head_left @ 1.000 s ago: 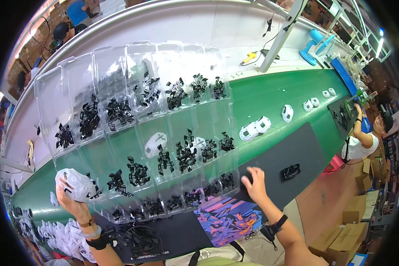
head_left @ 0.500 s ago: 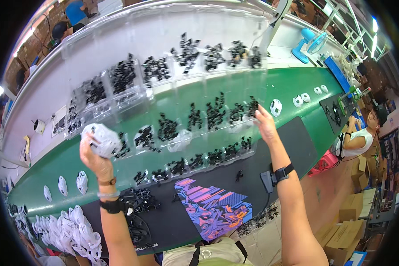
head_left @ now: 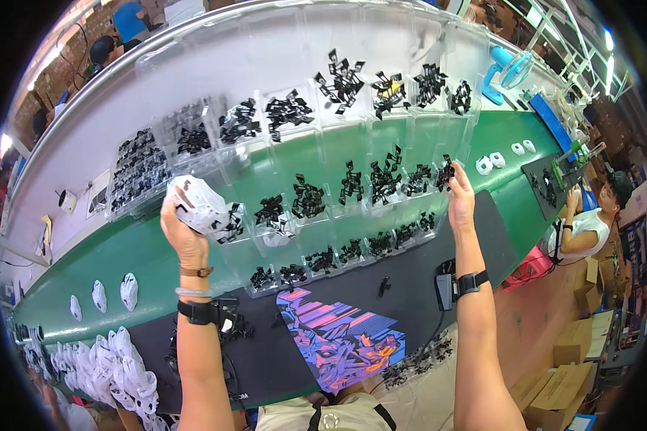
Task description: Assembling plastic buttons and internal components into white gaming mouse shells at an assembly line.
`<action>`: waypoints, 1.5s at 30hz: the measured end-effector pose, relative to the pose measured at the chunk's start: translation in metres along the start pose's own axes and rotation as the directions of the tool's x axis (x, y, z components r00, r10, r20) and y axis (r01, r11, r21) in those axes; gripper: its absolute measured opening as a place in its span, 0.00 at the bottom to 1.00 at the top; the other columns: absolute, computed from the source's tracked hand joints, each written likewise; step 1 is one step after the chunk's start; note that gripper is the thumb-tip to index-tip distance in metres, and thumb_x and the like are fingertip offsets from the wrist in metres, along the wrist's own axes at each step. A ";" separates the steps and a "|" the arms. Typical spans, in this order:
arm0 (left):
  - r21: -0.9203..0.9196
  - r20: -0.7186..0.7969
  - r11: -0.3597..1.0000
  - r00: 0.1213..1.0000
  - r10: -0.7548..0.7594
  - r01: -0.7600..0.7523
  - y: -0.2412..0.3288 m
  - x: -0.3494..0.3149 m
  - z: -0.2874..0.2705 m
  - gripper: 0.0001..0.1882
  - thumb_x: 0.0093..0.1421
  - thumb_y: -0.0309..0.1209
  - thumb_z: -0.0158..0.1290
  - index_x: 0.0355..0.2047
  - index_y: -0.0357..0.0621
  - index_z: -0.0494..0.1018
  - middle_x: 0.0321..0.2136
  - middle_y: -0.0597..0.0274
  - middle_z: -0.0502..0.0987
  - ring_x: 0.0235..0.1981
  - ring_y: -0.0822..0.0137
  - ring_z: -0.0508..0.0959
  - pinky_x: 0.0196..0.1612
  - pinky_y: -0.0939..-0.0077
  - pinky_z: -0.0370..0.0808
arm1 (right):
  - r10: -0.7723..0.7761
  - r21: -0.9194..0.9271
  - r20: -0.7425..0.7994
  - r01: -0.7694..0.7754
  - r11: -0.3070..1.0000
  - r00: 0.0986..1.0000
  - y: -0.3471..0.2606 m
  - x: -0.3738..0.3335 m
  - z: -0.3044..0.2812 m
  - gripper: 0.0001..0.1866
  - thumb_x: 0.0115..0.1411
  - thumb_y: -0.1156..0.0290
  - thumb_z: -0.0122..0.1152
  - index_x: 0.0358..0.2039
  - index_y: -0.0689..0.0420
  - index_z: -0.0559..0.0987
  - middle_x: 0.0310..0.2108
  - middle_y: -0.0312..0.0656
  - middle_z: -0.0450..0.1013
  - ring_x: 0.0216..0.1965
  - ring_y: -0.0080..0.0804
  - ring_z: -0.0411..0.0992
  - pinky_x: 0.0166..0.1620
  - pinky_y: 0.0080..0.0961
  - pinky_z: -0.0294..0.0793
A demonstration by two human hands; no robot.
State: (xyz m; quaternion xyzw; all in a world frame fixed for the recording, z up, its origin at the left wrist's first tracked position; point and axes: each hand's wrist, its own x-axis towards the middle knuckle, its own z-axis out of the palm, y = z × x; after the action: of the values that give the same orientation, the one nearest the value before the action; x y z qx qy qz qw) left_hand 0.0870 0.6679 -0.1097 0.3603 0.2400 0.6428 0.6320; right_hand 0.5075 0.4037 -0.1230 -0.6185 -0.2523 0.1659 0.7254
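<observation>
A big clear plastic tray (head_left: 323,147) hangs tilted over the green belt, its compartments holding clusters of small black plastic clips. My right hand (head_left: 461,197) pinches the tray's right edge beside one cluster. At the opposite edge, my left hand (head_left: 182,231) is closed around a white plastic shell (head_left: 203,207) with dark slots; the shell overlaps the tray's edge. Whether those fingers also grip the tray is hidden. Behind the raised tray, a second clear tray (head_left: 140,161) of black clips lies on the far ledge. One loose black clip (head_left: 385,286) rests on the black mat (head_left: 417,287).
White shells (head_left: 128,291) are spaced along the green belt (head_left: 61,287), with a pile of them (head_left: 118,373) at lower left. Loose black parts lie beside my left forearm. A blue fan (head_left: 492,75) stands far right. A co-worker (head_left: 586,226) sits at right near cardboard boxes (head_left: 557,388).
Both my hands have moved right, carrying the raised tray and the white shell. More of the tray lying on the ledge now shows at left.
</observation>
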 end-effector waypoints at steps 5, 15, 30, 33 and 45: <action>-0.046 -0.033 0.999 0.999 0.017 -0.019 0.024 0.009 0.008 0.19 0.57 0.41 0.43 0.41 0.38 0.68 0.40 0.61 0.72 0.43 0.66 0.71 0.47 0.70 0.67 | -0.050 0.111 0.001 0.050 0.993 0.999 0.004 -0.014 0.009 0.26 0.54 0.77 0.49 0.55 0.64 0.60 0.59 0.41 0.54 0.58 0.28 0.53 0.59 0.25 0.46; -0.118 -0.008 0.990 0.997 0.080 -0.081 0.041 0.013 -0.022 0.20 0.55 0.42 0.44 0.39 0.37 0.68 0.36 0.53 0.74 0.39 0.60 0.74 0.46 0.67 0.69 | 0.112 0.011 0.011 -0.112 0.994 0.994 0.008 -0.062 0.023 0.30 0.58 0.61 0.45 0.60 0.52 0.53 0.62 0.39 0.46 0.64 0.36 0.40 0.59 0.50 0.28; -0.173 0.011 0.980 0.995 0.098 -0.095 0.053 0.002 -0.025 0.21 0.54 0.43 0.44 0.36 0.37 0.68 0.32 0.54 0.74 0.35 0.59 0.75 0.44 0.63 0.72 | 0.239 -0.129 -0.080 -0.248 0.960 0.968 0.034 -0.100 0.033 0.35 0.57 0.46 0.43 0.60 0.51 0.53 0.62 0.40 0.48 0.63 0.37 0.40 0.56 0.58 0.30; -0.175 0.022 0.980 0.994 0.104 -0.099 0.052 0.001 -0.020 0.21 0.54 0.43 0.43 0.36 0.36 0.68 0.32 0.53 0.74 0.34 0.58 0.75 0.45 0.61 0.71 | 0.230 -0.235 -0.096 -0.247 0.940 0.968 0.034 -0.077 0.022 0.36 0.56 0.45 0.43 0.61 0.51 0.52 0.61 0.41 0.50 0.62 0.38 0.43 0.56 0.58 0.33; -0.244 0.043 0.962 0.990 0.136 -0.122 0.046 0.022 -0.037 0.16 0.54 0.41 0.45 0.32 0.38 0.68 0.31 0.57 0.73 0.35 0.62 0.74 0.45 0.65 0.70 | 0.127 0.102 0.010 -0.128 0.987 0.992 0.044 -0.039 0.019 0.08 0.57 0.73 0.42 0.36 0.56 0.70 0.29 0.32 0.69 0.31 0.20 0.65 0.33 0.18 0.62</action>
State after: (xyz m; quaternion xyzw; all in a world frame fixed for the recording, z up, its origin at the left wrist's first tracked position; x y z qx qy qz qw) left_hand 0.0308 0.6906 -0.0940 0.3147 0.1172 0.6960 0.6346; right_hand 0.4681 0.4055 -0.1701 -0.5950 -0.2047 0.2258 0.7437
